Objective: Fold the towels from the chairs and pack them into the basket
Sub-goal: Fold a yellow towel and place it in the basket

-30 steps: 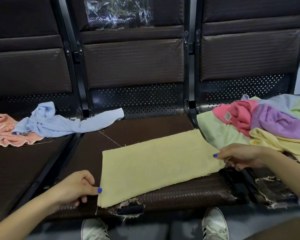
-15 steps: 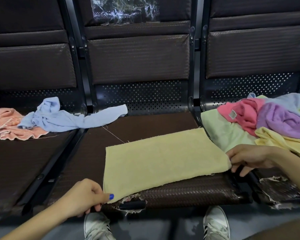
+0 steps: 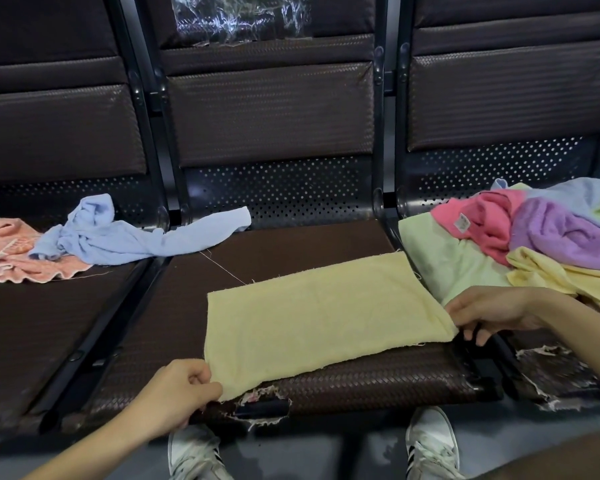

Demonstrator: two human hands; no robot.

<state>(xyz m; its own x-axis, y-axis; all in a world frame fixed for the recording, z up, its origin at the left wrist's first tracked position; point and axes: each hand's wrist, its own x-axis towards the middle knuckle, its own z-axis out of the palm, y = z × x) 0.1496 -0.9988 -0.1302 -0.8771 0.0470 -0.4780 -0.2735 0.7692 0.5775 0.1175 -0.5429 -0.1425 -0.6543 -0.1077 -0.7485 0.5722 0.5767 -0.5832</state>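
A pale yellow towel (image 3: 319,317) lies flat and folded on the middle chair seat (image 3: 291,247). My left hand (image 3: 179,393) pinches its near left corner at the seat's front edge. My right hand (image 3: 489,311) holds its near right corner beside the seat gap. A crumpled light blue towel (image 3: 125,237) stretches from the left seat onto the middle one, partly over a peach towel (image 3: 18,258). On the right seat sits a pile: light green (image 3: 447,265), pink (image 3: 482,223), purple (image 3: 561,233) and yellow (image 3: 568,275) towels. No basket is in view.
Three dark brown chairs stand in a row with black metal frames and perforated backs. The seat fronts are torn (image 3: 260,407) on the middle and right chairs. My two white shoes (image 3: 430,445) rest on the grey floor below. Clear plastic (image 3: 239,19) hangs on the middle backrest.
The view shifted slightly. My left hand slid along the near edge and now grips the towel's near left corner; my right hand closed on the right corner. The towel stays flat.
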